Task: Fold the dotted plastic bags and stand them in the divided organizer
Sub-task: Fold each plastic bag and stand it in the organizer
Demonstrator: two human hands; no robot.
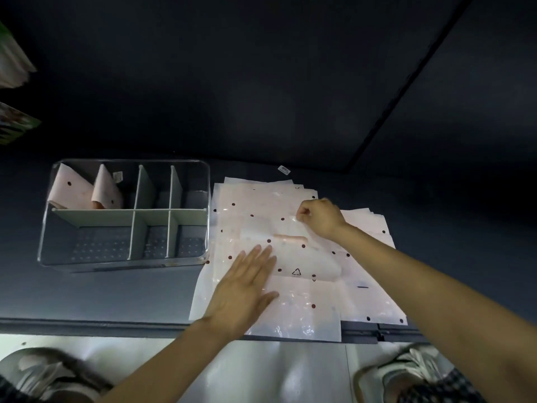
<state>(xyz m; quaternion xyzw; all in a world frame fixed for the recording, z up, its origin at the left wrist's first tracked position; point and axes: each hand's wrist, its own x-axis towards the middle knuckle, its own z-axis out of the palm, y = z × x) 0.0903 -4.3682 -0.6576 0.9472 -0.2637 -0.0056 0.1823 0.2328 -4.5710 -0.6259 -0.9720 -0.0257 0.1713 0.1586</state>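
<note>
Fingers point(302, 212) of the right hand point(321, 218) curled tight, pinching the film of the top bag point(261, 228) near its far right part. Fingers of the left hand point(244, 292) straight and together, laid flat, palm down, on the near left part of the same bag, holding nothing.

Bags: a loose stack point(363, 298) of pale translucent pink sheets with dark red dots, lying flat on the dark tabletop point(116, 295), just right of the organizer point(128, 212). Stack's left edge touches or nearly touches the organizer's right wall (cannot tell which). Near edge of the stack hangs slightly past the tabletop's front edge. A recycling triangle point(296, 271) is printed near the middle of the top bag; a pink handle slot point(289, 238) shows through the film between the two hands.

Organizer: clear box with pale green dividers, three cells in front, three behind. Two folded bags point(84, 190) stand, leaning, in the back-left cell. The other cells show only their dotted floor.

A small white label point(284, 169) lies on the tabletop just beyond the stack. Shoes point(412, 370) and a pale floor show below the tabletop's edge. Blurred printed items point(14, 123) at far left, not identifiable.
</note>
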